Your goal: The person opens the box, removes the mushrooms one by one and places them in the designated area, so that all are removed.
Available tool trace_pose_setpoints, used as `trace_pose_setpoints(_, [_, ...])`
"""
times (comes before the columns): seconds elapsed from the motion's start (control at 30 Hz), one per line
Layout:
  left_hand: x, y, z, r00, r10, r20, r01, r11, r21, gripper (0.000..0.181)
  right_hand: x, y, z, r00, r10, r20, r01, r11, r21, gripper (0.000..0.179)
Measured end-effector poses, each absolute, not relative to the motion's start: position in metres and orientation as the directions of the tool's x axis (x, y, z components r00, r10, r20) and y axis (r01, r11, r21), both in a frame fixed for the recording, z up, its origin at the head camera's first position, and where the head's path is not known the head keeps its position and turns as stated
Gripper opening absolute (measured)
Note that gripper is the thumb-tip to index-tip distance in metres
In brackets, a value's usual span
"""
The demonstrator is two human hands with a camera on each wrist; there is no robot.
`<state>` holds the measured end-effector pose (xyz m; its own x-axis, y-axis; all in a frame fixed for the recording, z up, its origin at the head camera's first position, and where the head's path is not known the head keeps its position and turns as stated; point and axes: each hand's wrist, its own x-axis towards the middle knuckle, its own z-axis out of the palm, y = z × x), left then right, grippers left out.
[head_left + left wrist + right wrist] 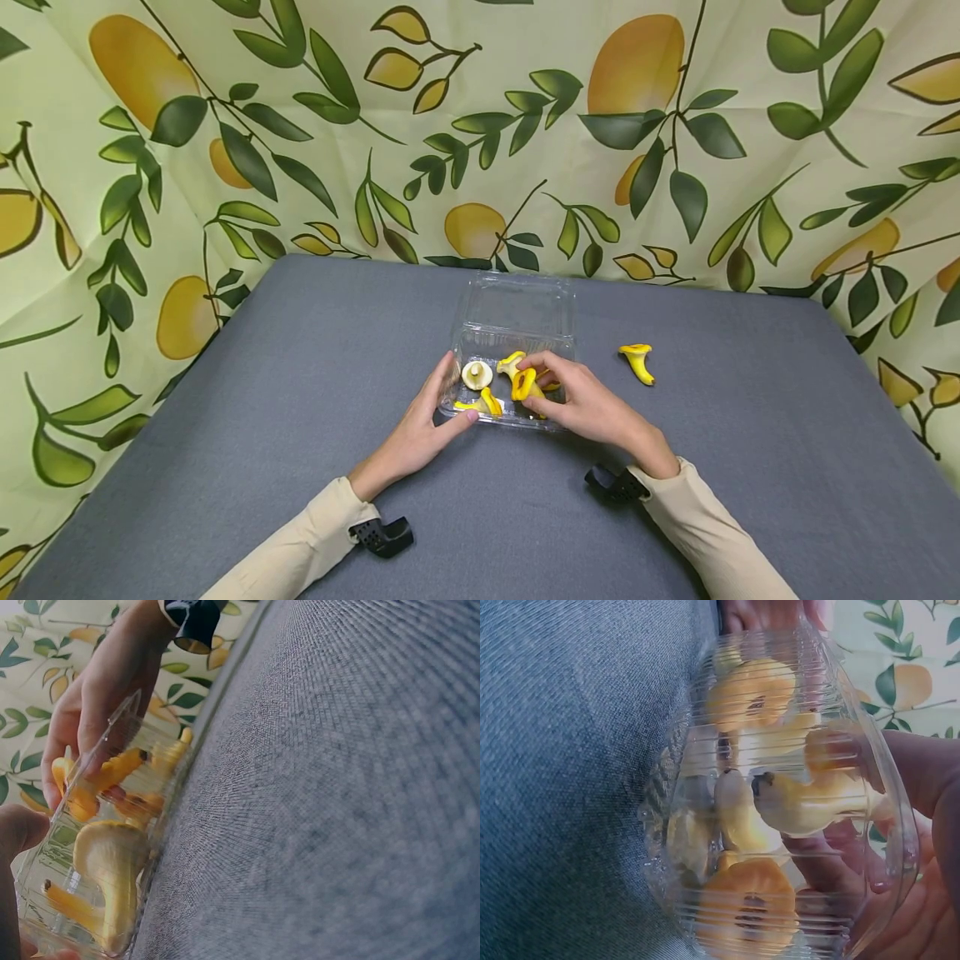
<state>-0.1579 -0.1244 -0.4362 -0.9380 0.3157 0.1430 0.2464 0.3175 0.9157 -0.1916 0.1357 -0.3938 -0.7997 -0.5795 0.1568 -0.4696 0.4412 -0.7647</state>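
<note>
With the fingers of the right hand (581,400) clamped on a yellow mushroom (523,387), busy in the mouth of the clear box (483,342)! Pinching between thumb and fingertips, likely to spare something soft.

Over to the left hand (420,429): fingers and thumb spread apart round the near left corner, probably to stop so light a box sliding on the surface (315,358). Note the lid (517,300) folded back at the far side, leaving room to reach in.

Inside, spot a pale mushroom (477,375) at left, a smaller yellow one (487,403) by the front wall, another yellow one (511,363) just behind the held one. Well apart, right of the box: a loose one (637,362).

Now the tricky bit! Partly tucked behind the right hand, more yellow, too covered to count. In the right wrist view, blurred by ribbed plastic. In the left wrist view, cut off at the edge: most of the left hand. Can't tell whether touching its neighbours, that held mushroom.
</note>
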Motion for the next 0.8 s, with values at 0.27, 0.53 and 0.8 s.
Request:
trace_pose_setpoints(0.27, [-0.1581,-0.1243,-0.4370,-0.941,0.291,0.172,0.259,0.293,0.920,0.082,-0.1904,0.1345,-0.3927,-0.801,-0.586,0.122,-0.451,0.455,-0.768,0.045])
trace_pose_setpoints(0.53, [-0.1587,-0.1243,-0.4383,-0.946,0.271,0.178,0.256,0.285,0.924,0.079,-0.1919,0.1352,-0.3953,-0.790,-0.595,0.149,-0.481,0.451,-0.752,0.047])
trace_pose_setpoints(0.8, [-0.1579,-0.1234,-0.4353,-0.940,0.301,0.162,0.249,0.280,0.927,0.087,-0.1929,0.1348,-0.3986,-0.786,-0.583,0.205,-0.513,0.430,-0.743,0.044])
